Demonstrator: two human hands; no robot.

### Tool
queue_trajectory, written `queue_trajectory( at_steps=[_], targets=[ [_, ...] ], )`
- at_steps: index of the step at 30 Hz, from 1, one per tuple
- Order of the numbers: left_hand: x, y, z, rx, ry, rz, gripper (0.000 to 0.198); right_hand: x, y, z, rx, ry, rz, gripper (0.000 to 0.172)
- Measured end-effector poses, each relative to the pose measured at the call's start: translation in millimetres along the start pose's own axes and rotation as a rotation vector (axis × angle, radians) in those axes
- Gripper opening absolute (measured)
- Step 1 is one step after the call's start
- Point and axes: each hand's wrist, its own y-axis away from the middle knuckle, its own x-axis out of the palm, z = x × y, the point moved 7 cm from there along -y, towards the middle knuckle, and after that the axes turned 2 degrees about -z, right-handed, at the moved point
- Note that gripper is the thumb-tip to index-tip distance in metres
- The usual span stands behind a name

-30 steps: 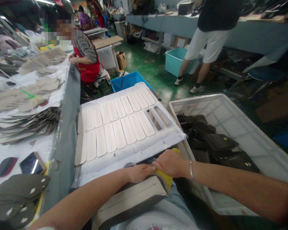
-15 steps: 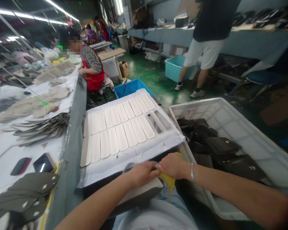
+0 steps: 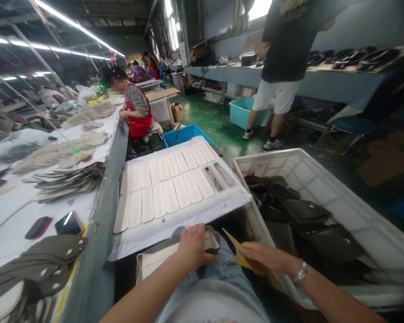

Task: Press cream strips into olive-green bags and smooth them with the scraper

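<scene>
A dark grey piece with a cream lining (image 3: 161, 255), looking like a part of a bag, rests across my lap. My left hand (image 3: 193, 246) is closed over its right part, fingers across the top and thumb towards me. To the right, apart from the piece, my right hand (image 3: 267, 258) grips a thin yellow strip (image 3: 237, 251), whose pointed end sticks up to the left. Just beyond my hands lies a white-covered board (image 3: 185, 220) bearing two rows of cream rounded panels (image 3: 170, 195), with a gap of two slots at its right end.
At right stands a white plastic crate (image 3: 326, 179) with dark bags (image 3: 340, 242) inside. The left bench (image 3: 104, 197) carries stacked grey pieces (image 3: 47, 260) and a phone (image 3: 69, 223). A seated co-worker (image 3: 139, 112) and a standing person (image 3: 283, 58) are farther off, near a blue bin (image 3: 188, 134).
My hands, together before, are now apart. The right hand has moved right and down with the yellow strip, away from the piece; the left stays on the piece. The view has tilted up slightly.
</scene>
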Motion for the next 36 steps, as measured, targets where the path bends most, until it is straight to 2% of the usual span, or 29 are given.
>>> queue_trajectory(
  at_steps=[2, 5, 13, 21, 31, 36],
  targets=[
    [-0.5, 1, -1, -0.006, -0.035, -0.073, 0.085, 16, 5, -7, 0.088, -0.159, 0.164, 0.047],
    [-1.2, 5, -4, 0.013, -0.086, -0.174, 0.080, 23, 5, -4, 0.099, -0.209, 0.248, 0.045],
    [-0.1, 13, -16, 0.078, -0.191, -0.294, 0.077, 25, -10, 16, 0.122, -0.038, 0.257, 0.042],
    [-0.7, 18, -17, 0.109, -0.214, -0.296, 0.090, 30, -23, 28, 0.126, 0.043, 0.247, 0.034],
    [-0.4, 22, -14, 0.169, -0.231, -0.311, 0.084, 25, -35, 27, 0.174, 0.098, 0.344, 0.039],
    [-0.3, 23, -11, 0.187, -0.235, -0.329, 0.087, 25, -36, 35, 0.182, 0.148, 0.315, 0.044]
  ],
)
